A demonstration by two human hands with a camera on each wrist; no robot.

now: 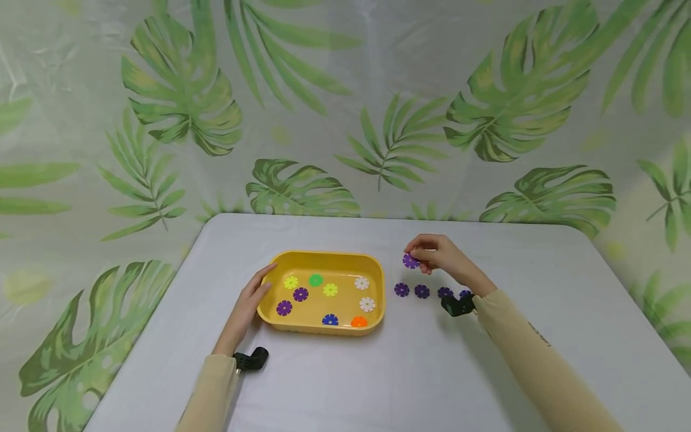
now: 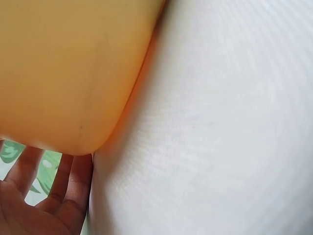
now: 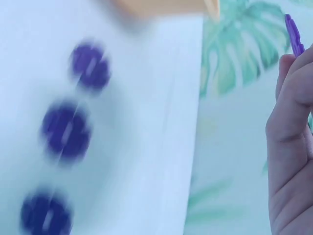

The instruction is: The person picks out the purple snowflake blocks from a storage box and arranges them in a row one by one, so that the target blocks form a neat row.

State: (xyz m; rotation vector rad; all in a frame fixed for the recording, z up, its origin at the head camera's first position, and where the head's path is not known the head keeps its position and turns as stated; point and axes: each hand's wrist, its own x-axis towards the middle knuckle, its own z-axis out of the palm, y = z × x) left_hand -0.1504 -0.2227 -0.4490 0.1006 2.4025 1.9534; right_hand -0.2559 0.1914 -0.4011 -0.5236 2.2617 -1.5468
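Purple disc with notched edge, up in the right hand, pinched at the fingertips; right wrist view has it edge-on against the leafy cloth. Location: to the right of the tray, on the far side of a row of purple discs. Four in the row, lying flat; the two rightmost partly hidden by the right wrist camera. Just left of the row, a yellow tray. In it, scattered: two yellow discs, one green disc, two more purple discs, two white discs, one blue disc, one orange disc. Left hand at the tray's left end, touching it, fingers fairly straight and apart. Left wrist camera below that hand. Both sleeves beige; the right bears small dark lettering, too small to read. Discs and tray show no legible label or brand. All on a white-covered bench; behind, cloth printed with green leaves.
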